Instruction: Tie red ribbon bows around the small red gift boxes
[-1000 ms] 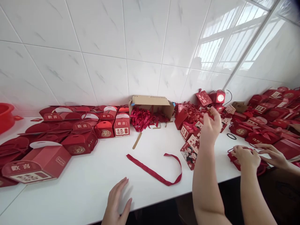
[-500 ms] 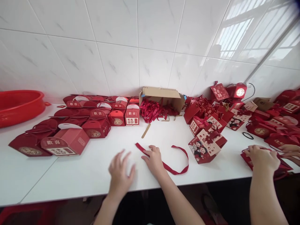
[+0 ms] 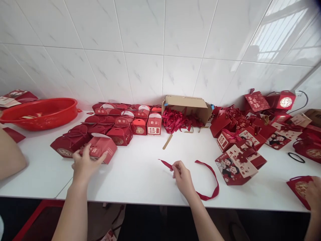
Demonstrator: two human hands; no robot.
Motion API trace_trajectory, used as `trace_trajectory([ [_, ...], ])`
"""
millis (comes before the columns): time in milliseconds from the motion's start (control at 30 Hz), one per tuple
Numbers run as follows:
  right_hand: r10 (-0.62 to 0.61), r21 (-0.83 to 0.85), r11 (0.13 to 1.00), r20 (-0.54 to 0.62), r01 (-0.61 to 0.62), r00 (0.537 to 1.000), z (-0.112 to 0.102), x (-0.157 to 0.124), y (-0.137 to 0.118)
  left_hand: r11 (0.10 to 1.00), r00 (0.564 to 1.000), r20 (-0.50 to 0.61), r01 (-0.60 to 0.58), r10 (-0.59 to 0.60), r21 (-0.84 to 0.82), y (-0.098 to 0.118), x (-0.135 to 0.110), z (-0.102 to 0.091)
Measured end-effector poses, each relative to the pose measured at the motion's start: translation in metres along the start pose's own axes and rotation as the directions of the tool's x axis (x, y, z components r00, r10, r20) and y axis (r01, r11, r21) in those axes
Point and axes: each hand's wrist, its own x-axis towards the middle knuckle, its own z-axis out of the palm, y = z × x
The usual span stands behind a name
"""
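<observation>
My left hand [image 3: 86, 160] spans the near face of a red gift box [image 3: 109, 150], with fingers over its left part and the thumb at its right. The box stands upright on the white table, at the front of the rows of boxes, and the hand covers much of its front. A dark red ribbon [image 3: 215, 174] lies in a curve on the table. Its pointed end is pinched between thumb and fingers of my right hand [image 3: 182, 175], just above the tabletop.
Rows of red gift boxes [image 3: 119, 134] stand left of an open cardboard box [image 3: 185, 100] full of ribbons. A flat tan stick [image 3: 167, 142] lies in front. Finished-looking boxes [image 3: 235, 167] crowd the right. Beyond the red basin [image 3: 50, 117], other people's arms reach in at both sides.
My left hand has moved left and forward onto the gift box. My right hand has gone from resting over the ribbon to pinching its end. The view has swung left.
</observation>
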Motion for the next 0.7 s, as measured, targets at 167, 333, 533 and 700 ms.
trace_trajectory([
  [167, 0.051, 0.102, 0.994, -0.066, -0.044, 0.997, -0.005, -0.006, -0.008, 0.913, 0.889, 0.271, -0.294, 0.37, -0.284, 0.025, -0.066, 0.017],
  [333, 0.084, 0.286, 0.957, -0.111, -0.049, 0.99, -0.013, -0.014, -0.02, 0.75, 0.607, 0.474, -0.349, 0.638, -0.562, 0.072, -0.116, 0.042],
  [533, 0.182, 0.513, 0.853, -0.112, -0.099, 0.977, -0.041, -0.034, -0.022, 0.663, 0.513, 0.48, -0.263, 0.712, -0.701, 0.086, -0.131, 0.061],
  [700, 0.239, 0.607, 0.788, -0.141, -0.107, 0.961, -0.054, -0.043, -0.025, 0.614, 0.569, 0.409, -0.226, 0.713, -0.757, 0.098, -0.132, 0.062],
])
